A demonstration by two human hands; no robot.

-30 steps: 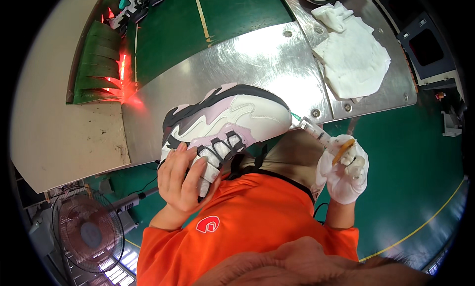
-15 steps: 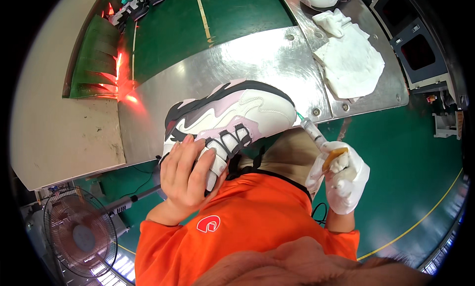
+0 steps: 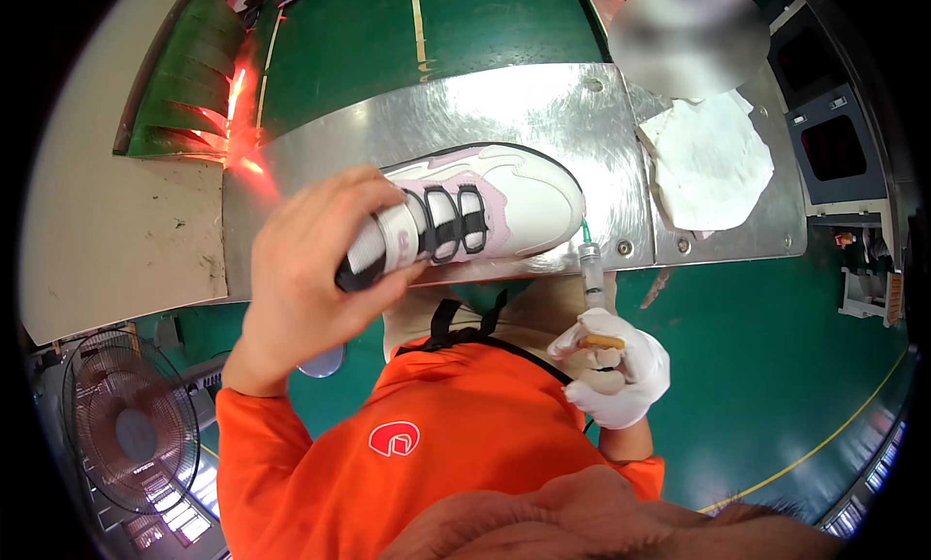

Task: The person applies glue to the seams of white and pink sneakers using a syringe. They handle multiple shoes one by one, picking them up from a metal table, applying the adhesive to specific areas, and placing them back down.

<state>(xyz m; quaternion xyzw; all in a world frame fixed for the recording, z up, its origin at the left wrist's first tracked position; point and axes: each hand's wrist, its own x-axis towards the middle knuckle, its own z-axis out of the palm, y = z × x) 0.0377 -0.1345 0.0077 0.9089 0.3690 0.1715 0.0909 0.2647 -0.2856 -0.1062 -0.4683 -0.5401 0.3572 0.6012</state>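
So the shoe [image 3: 529, 206] is over the front edge of the counter [image 3: 465, 99], laces up, toe pointing at the right edge. Can't tell if the sole is actually resting on the metal. The left hand [image 3: 310, 269] is bare and wrapped around the ankle end, fingers on the far side, thumb on the near one. My guess is that grip is for steadiness, and it leaves the toe totally uncovered.

The right hand [image 3: 621, 366] is gloved and closed around the back of a syringe [image 3: 593, 269], just off the front edge. Its green tip [image 3: 586, 232] points away from the body, right at the toe; touching or just beside, I honestly can't say. Holding it that far back probably stops the glove blocking the view. White cloth [image 3: 713, 162] lies near the right edge, likely parked there to be handy but clear of the shoe.
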